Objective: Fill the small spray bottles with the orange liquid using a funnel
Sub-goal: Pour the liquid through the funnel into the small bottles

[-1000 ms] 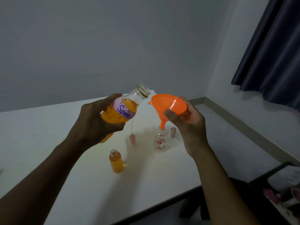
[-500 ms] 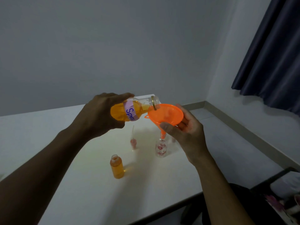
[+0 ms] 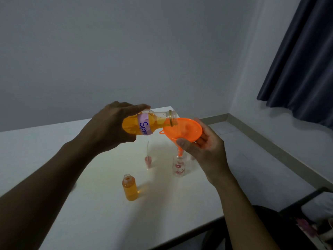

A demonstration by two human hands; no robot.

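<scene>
The large bottle [image 3: 144, 124] has tipped flatter, its mouth now over the orange funnel [image 3: 187, 129]. The left hand [image 3: 108, 127] grips the bottle, and the right hand [image 3: 209, 154] holds the funnel over the flowered spray bottle [image 3: 178, 167].

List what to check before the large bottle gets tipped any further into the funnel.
1. Left hand grip on the large bottle: ok, fingers are wrapped round its body.
2. Right hand grip on the funnel: ok, thumb and fingers pinch the bowl.
3. Large bottle's mouth over the funnel bowl: ok, it sits at the rim.
4. Funnel spout in the flowered small bottle: ok, the tip meets its neck; how deep, cannot tell.
5. Room in the flowered small bottle: ok, it looks clear, with no orange inside.
6. Filled small bottle out of the way: ok, it stands apart, nearer the person.
</scene>
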